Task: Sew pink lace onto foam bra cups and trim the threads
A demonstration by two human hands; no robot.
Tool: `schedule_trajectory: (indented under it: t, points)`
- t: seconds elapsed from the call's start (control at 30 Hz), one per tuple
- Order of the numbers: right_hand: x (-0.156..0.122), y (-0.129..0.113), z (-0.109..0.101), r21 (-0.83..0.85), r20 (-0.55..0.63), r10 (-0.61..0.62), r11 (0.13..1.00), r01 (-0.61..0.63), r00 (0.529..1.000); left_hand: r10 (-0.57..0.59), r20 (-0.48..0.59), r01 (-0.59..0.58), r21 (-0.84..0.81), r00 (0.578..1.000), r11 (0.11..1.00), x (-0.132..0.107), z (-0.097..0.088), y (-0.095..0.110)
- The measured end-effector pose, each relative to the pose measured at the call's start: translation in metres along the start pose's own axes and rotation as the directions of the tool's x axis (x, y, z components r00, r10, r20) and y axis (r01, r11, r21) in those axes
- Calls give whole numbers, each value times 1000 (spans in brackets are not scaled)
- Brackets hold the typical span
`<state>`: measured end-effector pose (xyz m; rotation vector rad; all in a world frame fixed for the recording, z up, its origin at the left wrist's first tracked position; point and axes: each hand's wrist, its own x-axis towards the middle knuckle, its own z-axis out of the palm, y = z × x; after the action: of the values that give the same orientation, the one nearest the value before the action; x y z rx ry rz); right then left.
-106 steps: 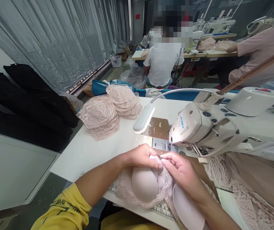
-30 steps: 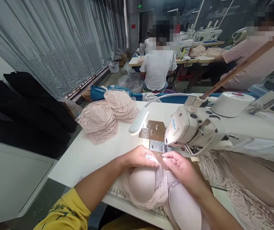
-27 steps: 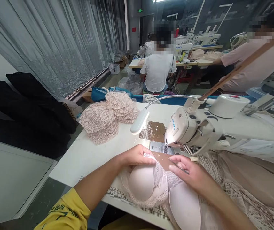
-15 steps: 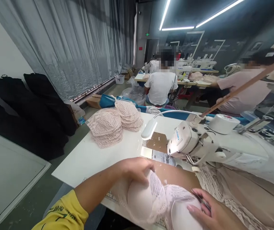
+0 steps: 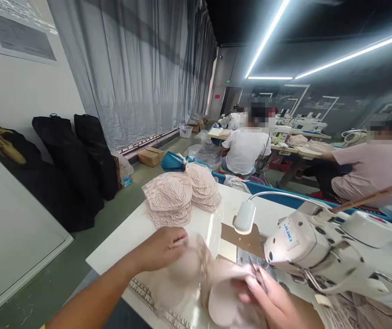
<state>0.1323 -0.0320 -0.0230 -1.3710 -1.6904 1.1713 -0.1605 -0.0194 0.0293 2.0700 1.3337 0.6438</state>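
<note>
A pale pink bra (image 5: pixel 221 304) with moulded cups and lace is stretched between my hands above the front of the white sewing table (image 5: pixel 120 242); it is blurred by motion. My left hand (image 5: pixel 163 246) pinches its upper edge at the left cup. With thumb and fingers my right hand (image 5: pixel 267 292) grips the other cup's edge. Small dark thread snips (image 5: pixel 259 276) also sit in the right hand. Just right of that hand stands a white sewing machine (image 5: pixel 295 242), with gathered beige fabric (image 5: pixel 357 306) lying below its arm.
Two stacks of pink lace cups, a left one (image 5: pixel 168 201) and a right one (image 5: pixel 202 185), lie at the table's far left. A gooseneck lamp (image 5: pixel 245 218) leans over the machine bed. Beyond, one person in white (image 5: pixel 247 148) and another in pink (image 5: pixel 374 167) sit at tables.
Both hands have lifted the bra and moved it, the left hand now pinching its edge rather than lying over the cup. The camera view has tilted up and turned left.
</note>
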Motion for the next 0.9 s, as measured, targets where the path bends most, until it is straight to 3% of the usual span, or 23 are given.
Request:
schedule_trajectory:
  t: [0.07,0.13,0.17,0.2,0.27,0.3,0.33,0.37,0.47,0.5,0.6,0.67,0.77,0.83,0.9]
  points:
    - [32,-30,24,112,53,-128,986,121,990,30,-168,-16,84,985,996,2,-26,6]
    - [67,-57,41,81,-82,-307,946,313,948,124,-338,-42,241,933,970,10,-57,14]
    - [85,-70,46,22,-149,-443,892,451,884,206,-427,-50,348,880,936,16,-73,18]
    - [104,-82,50,-56,-236,-573,814,578,784,292,-493,-43,454,820,890,24,-88,21]
    - [140,-100,53,-106,-275,-637,764,636,720,460,-528,-45,622,714,782,43,-113,22]
    - [157,-104,53,-124,-277,-649,755,643,709,520,-508,-59,674,687,736,55,-121,19]
    - [173,-106,53,-139,-273,-655,752,644,705,552,-476,-81,703,685,706,66,-124,14]
    - [188,-103,53,-152,-257,-655,754,639,711,552,-437,-104,710,710,697,77,-123,6]
    - [214,-80,54,-192,-171,-603,796,574,779,407,-300,-142,629,863,765,102,-94,-28]
    - [216,-69,53,-210,-149,-577,812,545,803,379,-266,-145,617,887,774,106,-79,-39]
    - [195,-38,47,-264,-96,-524,833,486,846,328,-214,-141,600,920,788,108,-42,-66]
    - [162,-25,35,-290,-42,-501,834,469,864,300,-203,-125,598,932,791,106,-32,-74]
    - [95,-17,11,-307,87,-439,842,443,894,283,-251,-77,608,925,790,109,-38,-77]
    - [51,-14,-8,-361,200,-383,827,431,902,249,-346,15,609,904,793,117,-46,-78]
    - [11,-7,-26,-446,203,-292,822,353,935,225,-340,44,631,913,774,125,-52,-79]
